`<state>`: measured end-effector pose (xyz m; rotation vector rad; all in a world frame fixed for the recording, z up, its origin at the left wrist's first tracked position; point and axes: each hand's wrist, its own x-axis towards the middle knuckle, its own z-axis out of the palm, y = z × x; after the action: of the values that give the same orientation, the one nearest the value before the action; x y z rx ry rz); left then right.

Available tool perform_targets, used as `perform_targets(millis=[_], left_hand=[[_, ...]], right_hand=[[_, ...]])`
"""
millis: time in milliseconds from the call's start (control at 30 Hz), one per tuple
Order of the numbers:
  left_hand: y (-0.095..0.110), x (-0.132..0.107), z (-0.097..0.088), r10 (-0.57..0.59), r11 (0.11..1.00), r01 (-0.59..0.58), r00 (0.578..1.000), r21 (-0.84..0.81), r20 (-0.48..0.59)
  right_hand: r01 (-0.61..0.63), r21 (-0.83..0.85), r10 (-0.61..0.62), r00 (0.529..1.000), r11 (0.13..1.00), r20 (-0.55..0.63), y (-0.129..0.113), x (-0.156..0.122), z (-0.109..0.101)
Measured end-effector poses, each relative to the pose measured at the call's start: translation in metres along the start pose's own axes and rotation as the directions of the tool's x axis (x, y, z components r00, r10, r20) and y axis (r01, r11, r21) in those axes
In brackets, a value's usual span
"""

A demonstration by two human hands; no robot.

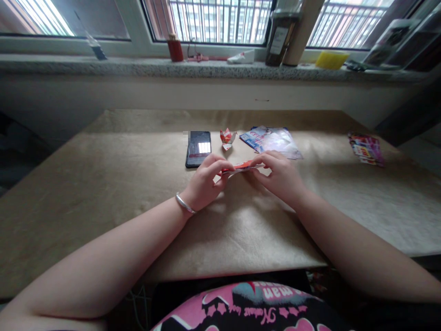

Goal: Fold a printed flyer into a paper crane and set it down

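Note:
Between my two hands, just above the table, is a strip of folded red and white paper (242, 166). My left hand (210, 177), with a silver bangle at its wrist, pinches the paper's left end. The right end is pinched by the thumb and fingers of my right hand (277, 172). Fingers cover both ends of the paper. Just beyond it stands a small folded red and white paper figure (227, 139). A black phone (199, 149) lies beside my left hand. Past my right hand is a flat stack of printed sheets (270, 139).
The beige table (103, 184) reaches to the wall below the window. More colourful printed papers (365, 149) lie at its right. The stone windowsill (138, 69) carries a red container (175, 48), a dark bottle (279, 39) and a yellow block (331, 59).

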<state>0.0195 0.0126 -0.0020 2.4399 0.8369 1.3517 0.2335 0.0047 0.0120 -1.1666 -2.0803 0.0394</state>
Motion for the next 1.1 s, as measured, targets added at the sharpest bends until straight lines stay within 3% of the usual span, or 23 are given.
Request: perform_targets(millis=[133,267,533,667,867,1100], left_hand=[[0.0,0.0,-0.001,0.024,1.0,-0.024,0.998,0.004,0.06],[0.002,0.0,-0.005,-0.043,0.999,0.043,0.992,-0.004,0.117],[-0.005,-0.001,-0.008,-0.1,0.995,0.099,0.987,0.014,0.126],[-0.008,0.0,-0.006,-0.121,0.988,0.11,0.988,0.109,0.101],[-0.009,0.002,-0.008,-0.076,0.97,0.058,0.995,0.236,0.069],[-0.007,0.001,-0.011,-0.063,0.806,-0.014,0.992,0.591,0.11]], right_hand=[[0.03,0.004,-0.03,0.998,1.0,0.059,0.0,0.0,0.0],[0.031,0.004,-0.031,0.995,1.0,0.097,0.001,-0.001,0.0],[0.136,-0.029,-0.128,0.971,0.99,0.2,0.008,-0.001,-0.001],[0.218,-0.003,-0.207,0.929,0.976,0.307,0.008,0.001,-0.004],[0.227,0.006,-0.21,0.892,0.974,0.401,0.008,0.001,-0.004],[0.209,0.027,-0.201,0.88,0.977,0.431,0.01,0.0,-0.004]])
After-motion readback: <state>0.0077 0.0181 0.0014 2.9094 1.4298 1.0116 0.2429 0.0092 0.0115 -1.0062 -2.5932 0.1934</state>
